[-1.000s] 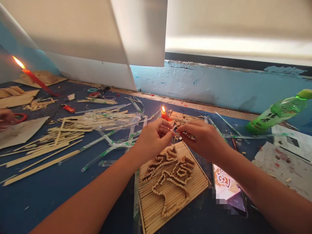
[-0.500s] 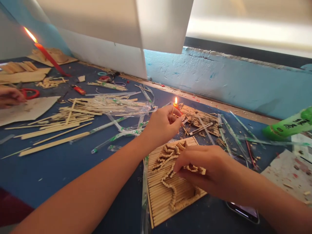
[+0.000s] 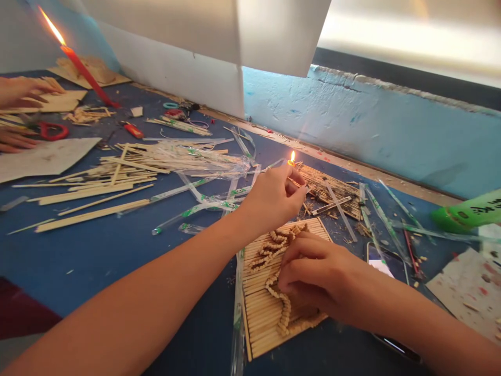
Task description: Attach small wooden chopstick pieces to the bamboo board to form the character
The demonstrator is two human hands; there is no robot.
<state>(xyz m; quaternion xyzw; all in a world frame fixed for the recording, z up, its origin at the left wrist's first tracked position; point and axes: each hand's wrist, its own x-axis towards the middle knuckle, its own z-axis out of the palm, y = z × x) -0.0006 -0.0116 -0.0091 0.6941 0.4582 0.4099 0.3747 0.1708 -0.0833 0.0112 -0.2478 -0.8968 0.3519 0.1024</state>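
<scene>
Left hand (image 3: 276,196), one, raised beyond the far edge of the panel, thumb and forefinger pinched on a small pale sliver (image 3: 307,191), too small to name. Right hand (image 3: 317,274), one, lowered over the panel, fingers curled downward; fingertips partly hidden, and whether they grip anything cannot be told. Slatted stick panel (image 3: 261,324), one, on the blue table (image 3: 113,277) directly before the person, under the right hand; slats run left to right, rising slightly to the right; the covered right side leaves the panel's long axis undetermined. Beaded outline (image 3: 285,313) of short stick ends, set on the panel, its open left run winding from near edge toward far edge. Short red candle (image 3: 291,162), lit, just beyond the left hand, flame upward. Scorched thin sticks (image 3: 332,183), a bed, right of the candle. Smartphone (image 3: 385,258), partly under the right forearm. Green bottle (image 3: 469,211), at the right edge; stained paper (image 3: 469,292), nearer. Bamboo chopsticks (image 3: 94,209), a loose heap, left, with clear green-printed wrappers (image 3: 195,209). Farther left: tall red candle (image 3: 84,75), lit, tilted; red-handled scissors (image 3: 55,131); a co-worker's two hands (image 3: 19,91).
</scene>
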